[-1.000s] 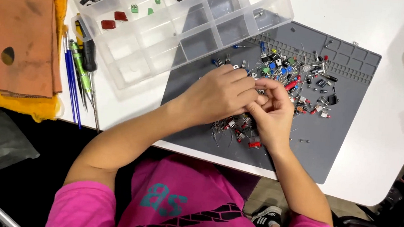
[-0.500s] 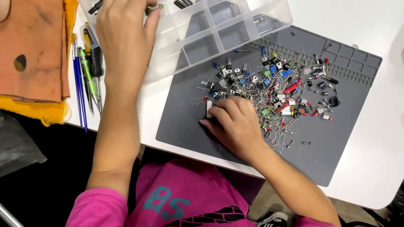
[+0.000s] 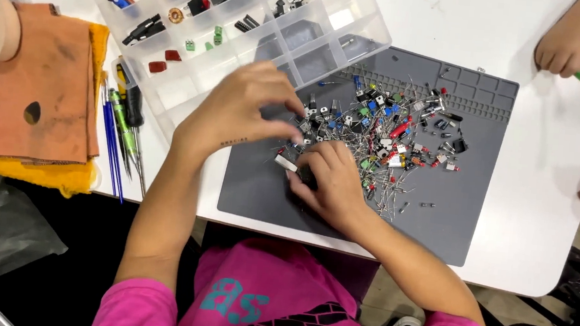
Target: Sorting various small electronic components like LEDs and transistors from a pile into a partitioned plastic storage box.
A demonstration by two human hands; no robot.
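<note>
Grey mat | left hand back from organiser | right hand unmoved

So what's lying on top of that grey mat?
On the grey mat lies a heap of small electronic parts, wire-legged, in red, blue, green and black. The left hand and right hand cover the heap's near edge, so what lies beneath them stays hidden.

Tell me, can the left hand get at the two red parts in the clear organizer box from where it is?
Probably yes. The left hand hovers at the box's near edge, the lid is off, and nothing lies between it and the red parts.
</note>
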